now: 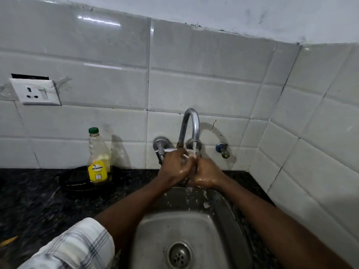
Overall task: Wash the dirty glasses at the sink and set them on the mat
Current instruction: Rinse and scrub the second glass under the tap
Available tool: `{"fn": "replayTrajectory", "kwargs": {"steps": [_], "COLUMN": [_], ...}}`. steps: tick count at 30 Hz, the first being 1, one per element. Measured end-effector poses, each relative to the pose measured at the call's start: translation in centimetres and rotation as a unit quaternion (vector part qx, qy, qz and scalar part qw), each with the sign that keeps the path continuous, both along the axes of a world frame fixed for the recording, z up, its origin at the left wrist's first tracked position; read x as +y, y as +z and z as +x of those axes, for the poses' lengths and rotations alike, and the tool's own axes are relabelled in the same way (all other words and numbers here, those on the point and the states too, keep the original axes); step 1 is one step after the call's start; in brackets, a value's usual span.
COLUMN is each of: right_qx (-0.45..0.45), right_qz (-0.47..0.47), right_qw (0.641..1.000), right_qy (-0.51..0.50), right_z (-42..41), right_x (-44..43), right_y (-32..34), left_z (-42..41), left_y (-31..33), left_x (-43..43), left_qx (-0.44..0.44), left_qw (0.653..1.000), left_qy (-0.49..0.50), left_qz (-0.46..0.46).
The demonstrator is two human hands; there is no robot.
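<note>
Under the tap, glass sits between left hand and right hand fingers.

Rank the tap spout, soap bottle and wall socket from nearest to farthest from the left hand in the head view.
1. Tap spout: arches just above the left hand, slightly to its right.
2. Soap bottle: stands off to the left.
3. Wall socket: higher up and far to the left.

Tap: shiny chrome metal. Sink: dull brushed steel, wet. Counter: dark speckled stone. Wall tiles: glossy white. Bottle: clear plastic.
</note>
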State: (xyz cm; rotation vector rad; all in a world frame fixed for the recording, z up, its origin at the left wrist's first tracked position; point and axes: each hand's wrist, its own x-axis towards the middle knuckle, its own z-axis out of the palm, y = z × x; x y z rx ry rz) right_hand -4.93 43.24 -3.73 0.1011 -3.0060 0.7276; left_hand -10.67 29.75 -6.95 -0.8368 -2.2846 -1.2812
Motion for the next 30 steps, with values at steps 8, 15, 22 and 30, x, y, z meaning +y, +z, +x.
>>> {"fn": "replayTrajectory", "kwargs": {"steps": [8,15,22,30], "right_qx": [0.147,-0.005,0.015,0.102], "right_qz": [0.153,-0.045,-0.043,-0.118], "right_qw": [0.976,0.999,0.999,0.987], "right_qy": [-0.037,-0.004,0.014,-0.036], "right_z": [0.6,0.6,0.3,1.3], "right_x": [-1.8,-0.4,0.8,-0.7], "right_y": [-0.5,-1.0,-1.3,-4.4], "left_z": [-0.1,0.2,1.2,0.6], "left_y": [1.7,0.4,-0.4,0.2], "left_x": [0.4,-0.9,-0.7,0.9], "left_qx": [-0.078,0.074,0.114,-0.017], "left_qw": [0.994,0.995,0.992,0.997], "left_qy": [0.044,-0.038,-0.04,-0.009], "left_qz": [-0.069,-0.061,-0.019,-0.076]}}
